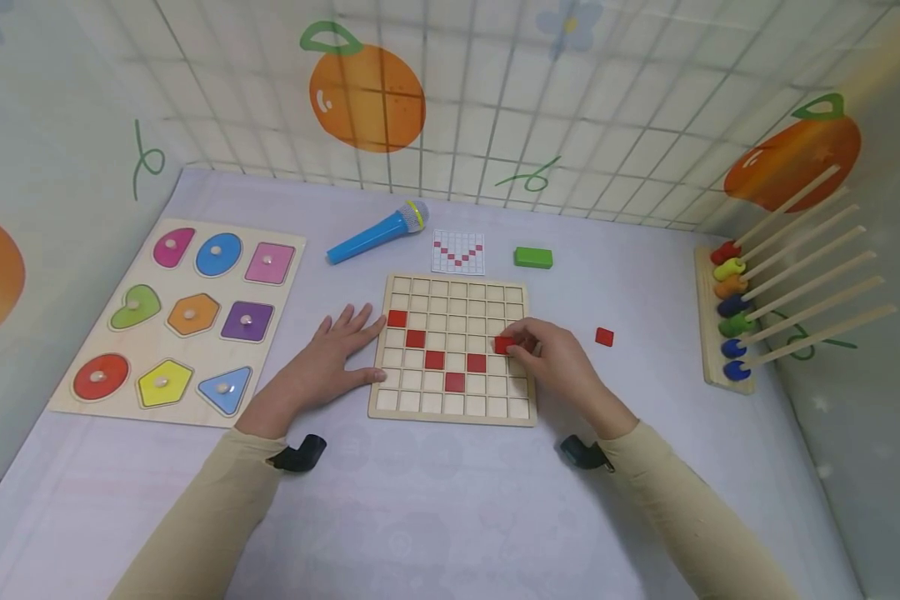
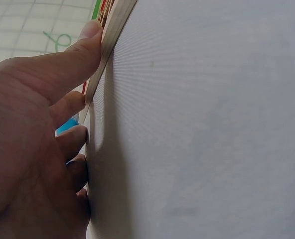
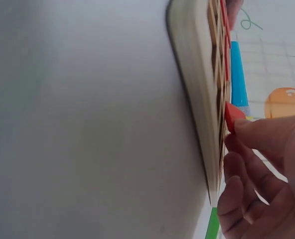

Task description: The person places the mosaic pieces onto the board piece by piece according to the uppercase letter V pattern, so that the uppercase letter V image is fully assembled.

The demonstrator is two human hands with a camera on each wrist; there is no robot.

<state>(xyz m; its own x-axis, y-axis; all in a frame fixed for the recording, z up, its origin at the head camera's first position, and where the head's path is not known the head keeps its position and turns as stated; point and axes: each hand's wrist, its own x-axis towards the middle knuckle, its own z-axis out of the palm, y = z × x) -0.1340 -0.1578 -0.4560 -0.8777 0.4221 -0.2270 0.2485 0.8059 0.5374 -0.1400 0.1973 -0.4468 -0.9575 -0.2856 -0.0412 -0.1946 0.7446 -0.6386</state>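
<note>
A wooden grid board [image 1: 453,420] lies flat on the table, and several red square tiles sit in its cells, the lowest red tile [image 1: 454,382] near the bottom row. My right hand [image 1: 566,362] pinches another red tile [image 3: 232,115] between thumb and fingers over the right part of the grid. In the right wrist view that tile is tilted, one edge at the grid's surface. With fingers spread, my left hand [image 1: 326,358] rests at the board's left edge, thumb and fingertips touching its side. One loose red tile [image 1: 604,337] lies right of the board.
Behind the board lie a pattern card [image 1: 459,252], a blue toy microphone [image 1: 375,236] and a green block [image 1: 533,257]. A wooden shape puzzle [image 1: 150,337] covers the table's left side. At the right stands a peg rack [image 1: 708,333] with coloured beads and tall sticks.
</note>
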